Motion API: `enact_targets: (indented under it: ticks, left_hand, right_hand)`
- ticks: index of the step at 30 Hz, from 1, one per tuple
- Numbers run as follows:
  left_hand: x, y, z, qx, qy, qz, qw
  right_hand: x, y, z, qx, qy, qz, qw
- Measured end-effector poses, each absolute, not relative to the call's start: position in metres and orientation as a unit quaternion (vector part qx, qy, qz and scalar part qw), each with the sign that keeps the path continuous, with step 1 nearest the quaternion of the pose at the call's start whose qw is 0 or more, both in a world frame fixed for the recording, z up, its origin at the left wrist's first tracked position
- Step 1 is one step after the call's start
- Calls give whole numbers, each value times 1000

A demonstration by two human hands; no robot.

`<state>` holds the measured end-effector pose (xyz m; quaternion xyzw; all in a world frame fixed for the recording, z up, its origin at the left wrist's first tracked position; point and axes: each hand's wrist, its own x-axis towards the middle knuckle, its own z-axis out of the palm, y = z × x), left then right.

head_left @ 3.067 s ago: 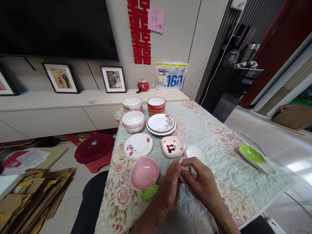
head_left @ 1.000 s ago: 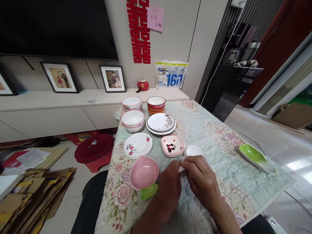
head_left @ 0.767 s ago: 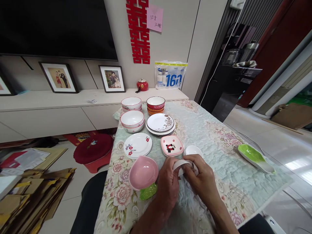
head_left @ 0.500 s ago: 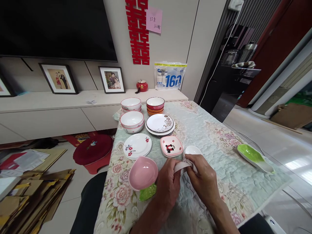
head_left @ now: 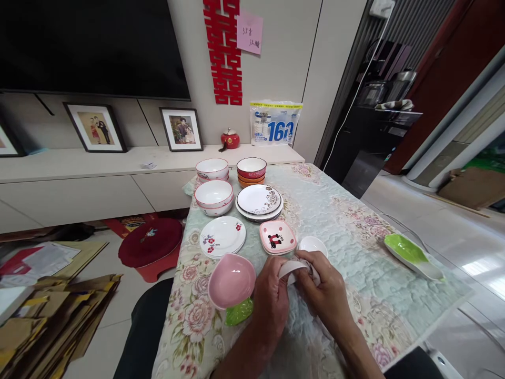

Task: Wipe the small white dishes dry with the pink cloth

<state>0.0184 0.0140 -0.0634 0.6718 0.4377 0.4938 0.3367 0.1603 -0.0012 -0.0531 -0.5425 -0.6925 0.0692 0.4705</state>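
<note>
My left hand (head_left: 271, 297) is closed on a small white dish (head_left: 289, 267), pinching its edge; the hands cover much of it. Bunched in my right hand (head_left: 328, 289) is a pale cloth or wipe (head_left: 314, 275), pressed against the dish with the thumb at its inside. Just beyond my hands lie small white dishes (head_left: 313, 245) and a pink-rimmed square dish (head_left: 278, 236) with a cartoon print. To the left of my left hand sits a pink bowl (head_left: 232, 280) with a green leaf-shaped handle (head_left: 240, 311).
Flower-patterned plates (head_left: 222, 235), a stack of brown-patterned plates (head_left: 258, 199), red-rimmed white bowls (head_left: 213, 194) and red and orange bowls (head_left: 251, 168) stand farther back on the floral tablecloth (head_left: 197, 316). A green and white dish (head_left: 412, 255) lies at the right edge.
My right hand has shifted slightly with the cloth, its thumb now further over the dish. The dish has tilted a little in my left hand. Other tableware has stayed put.
</note>
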Motion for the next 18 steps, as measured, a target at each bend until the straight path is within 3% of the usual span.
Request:
enact_targets:
  ticks: [4, 12, 18]
  left_hand:
    - [19, 15, -63, 660, 440, 508, 338]
    - [19, 13, -68, 739, 421, 433, 297]
    - [20, 12, -66, 693, 430, 467, 341]
  right_hand:
    - [162, 1, -57, -557, -687, 84, 459]
    - [171, -7, -45, -476, -769, -104, 414]
    - [166, -5, -48, -525, -713, -16, 465]
